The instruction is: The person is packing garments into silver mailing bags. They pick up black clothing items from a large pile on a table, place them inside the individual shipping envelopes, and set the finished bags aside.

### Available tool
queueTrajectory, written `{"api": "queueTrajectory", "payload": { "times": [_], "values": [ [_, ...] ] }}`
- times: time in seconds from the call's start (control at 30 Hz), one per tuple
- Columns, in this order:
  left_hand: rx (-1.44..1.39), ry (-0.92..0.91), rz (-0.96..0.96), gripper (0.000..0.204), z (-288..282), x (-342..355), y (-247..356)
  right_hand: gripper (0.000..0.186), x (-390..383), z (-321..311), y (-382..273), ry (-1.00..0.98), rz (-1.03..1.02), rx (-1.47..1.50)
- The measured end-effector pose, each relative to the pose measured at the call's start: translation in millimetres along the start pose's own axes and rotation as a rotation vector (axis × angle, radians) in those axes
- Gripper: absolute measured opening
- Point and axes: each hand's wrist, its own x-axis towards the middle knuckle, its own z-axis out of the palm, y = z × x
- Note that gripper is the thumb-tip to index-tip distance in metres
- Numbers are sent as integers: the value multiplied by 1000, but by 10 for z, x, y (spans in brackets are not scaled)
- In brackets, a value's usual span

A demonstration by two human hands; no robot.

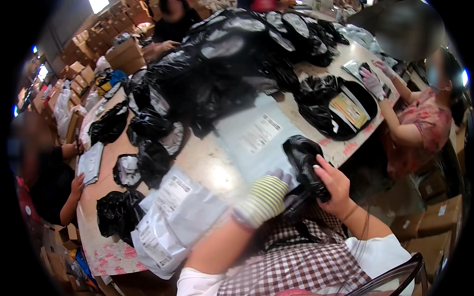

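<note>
My right hand, bare, grips a bundle in black plastic in front of my body. My left hand wears a yellow-and-white striped glove. Its fingers are closed at the near edge of a pale grey mailer bag, close beside the black bundle; the thumb is hidden. The mailer lies flat on the table, its white label facing up. Left of my gloved hand are more pale mailers with labels, overlapping near the table's front edge.
A large heap of black plastic bags covers the table's far side. Another black bag lies at right. One gloved co-worker handles packets there; another person stands at left. Cardboard boxes stand beside the table.
</note>
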Motion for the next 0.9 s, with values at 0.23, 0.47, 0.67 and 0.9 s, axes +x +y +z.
{"api": "queueTrajectory", "payload": {
  "times": [0.23,0.47,0.67,0.9],
  "values": [
    [-262,121,-366,17,82,16,-182,37,-33,-30,34,-122,-480,-170],
    [-213,432,-131,14,59,33,-206,64,218,163,-254,-361,12,50],
    [-23,436,-33,25,44,-6,-235,35,269,626,-53,-359,545,335],
    [-117,241,-494,43,97,-25,-193,32,550,767,26,-531,569,553]
  ]
}}
